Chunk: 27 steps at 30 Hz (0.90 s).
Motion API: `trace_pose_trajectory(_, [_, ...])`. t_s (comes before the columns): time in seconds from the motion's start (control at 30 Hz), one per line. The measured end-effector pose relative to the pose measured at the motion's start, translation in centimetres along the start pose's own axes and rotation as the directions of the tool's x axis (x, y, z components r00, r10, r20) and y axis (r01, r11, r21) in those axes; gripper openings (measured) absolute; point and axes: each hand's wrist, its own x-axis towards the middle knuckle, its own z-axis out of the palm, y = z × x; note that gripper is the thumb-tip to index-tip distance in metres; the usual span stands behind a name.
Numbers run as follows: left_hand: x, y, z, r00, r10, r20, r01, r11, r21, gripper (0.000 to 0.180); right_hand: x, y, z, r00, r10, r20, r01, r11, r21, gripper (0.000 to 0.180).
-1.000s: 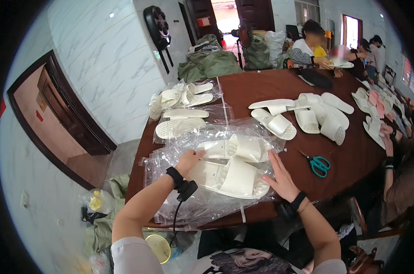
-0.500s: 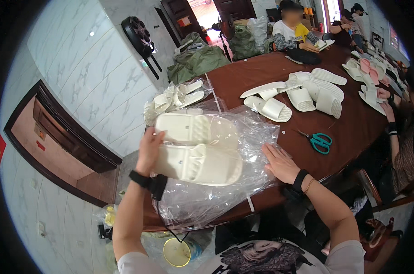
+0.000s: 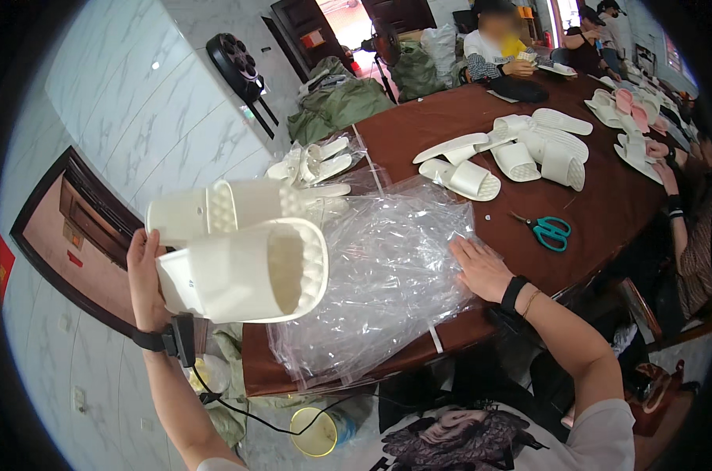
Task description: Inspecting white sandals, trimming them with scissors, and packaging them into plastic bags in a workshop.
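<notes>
My left hand (image 3: 146,275) is closed on the heel ends of a pair of cream slide slippers (image 3: 242,271). The pair is held up past the table's left end, one slipper behind the other, with bumpy insoles showing under the wide straps. My right hand (image 3: 481,267) lies flat with fingers stretched on the right edge of a heap of clear plastic bags (image 3: 387,275). Behind the heap, more cream slippers (image 3: 317,165) in clear plastic lie at the table's far left edge, partly covered by the held pair.
On the brown tablecloth (image 3: 419,129) are loose cream slippers (image 3: 521,153) and teal-handled scissors (image 3: 550,233). A co-worker (image 3: 497,51) sits at the far side; another person's hands (image 3: 662,157) work at the right. A yellow-rimmed bucket (image 3: 315,432) stands below the near edge.
My left hand has carried the slipper pair left and up off the plastic bags, tilting it. My right hand has stayed on the bags. The far co-worker has shifted a slipper.
</notes>
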Motion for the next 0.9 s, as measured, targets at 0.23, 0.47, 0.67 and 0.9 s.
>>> trace_pose_trajectory(0.23, [-3.0,1.2,7.0,0.949,0.261,0.176,-0.235,0.960,-0.152,0.043,0.8,0.4,1.0,0.999,-0.040,-0.020,0.040,0.999,-0.013,0.065])
trace_pose_trajectory(0.47, [-5.8,-14.9,22.5,0.978,-0.070,0.198,0.019,0.969,0.248,0.028,0.6,1.7,-1.0,0.970,-0.193,-0.147,0.229,0.930,0.286,0.054])
trace_pose_trajectory(0.67, [-7.3,-17.7,23.4,0.994,-0.063,0.087,0.025,0.924,0.382,0.021,-1.5,4.5,-4.7,0.974,0.052,-0.219,0.093,0.791,0.605,0.029])
trace_pose_trajectory(0.9, [-13.7,-8.1,25.3,0.893,0.205,0.401,-0.295,0.939,0.176,0.010,-5.0,11.8,-7.2,0.902,0.183,-0.390,-0.285,0.933,-0.222,0.031])
